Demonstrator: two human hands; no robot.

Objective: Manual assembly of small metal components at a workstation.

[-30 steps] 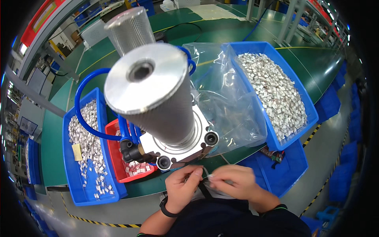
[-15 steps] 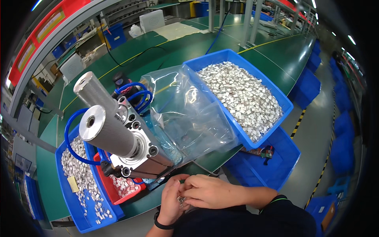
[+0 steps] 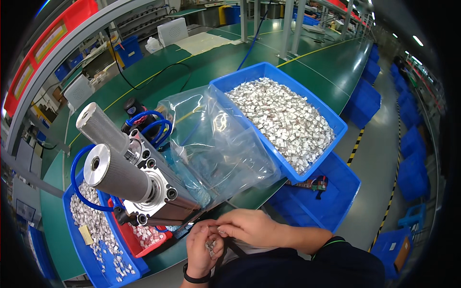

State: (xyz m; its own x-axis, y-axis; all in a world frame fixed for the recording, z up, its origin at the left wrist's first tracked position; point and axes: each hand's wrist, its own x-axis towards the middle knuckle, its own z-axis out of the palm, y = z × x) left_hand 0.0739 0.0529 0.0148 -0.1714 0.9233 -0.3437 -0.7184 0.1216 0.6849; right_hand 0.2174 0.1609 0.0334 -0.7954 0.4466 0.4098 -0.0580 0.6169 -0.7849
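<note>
In front of my body, my left hand (image 3: 203, 246) is curled, palm up, around several small pale metallic parts (image 3: 210, 246). My right hand (image 3: 250, 227) reaches across from the right. Its thumb and forefinger are pinched together at my left fingertips, on something too small to make out. Both hands are close to the lower front of a metal machine (image 3: 161, 192) with two knurled cylinders (image 3: 117, 172) pointing up. Part of that front is hidden from this view.
Beyond my hands, a blue bin (image 3: 338, 132) full of small white pieces overlaps a clear plastic bag (image 3: 225, 149). Left of the machine are a blue tray (image 3: 89, 257) of similar pieces and a red tray (image 3: 137, 249). An empty-looking blue bin (image 3: 336, 197) stands lower right.
My right fingers have lifted out of my left palm and moved up to the left fingertips. The left palm now shows more openly. The whole view has shifted slightly.
</note>
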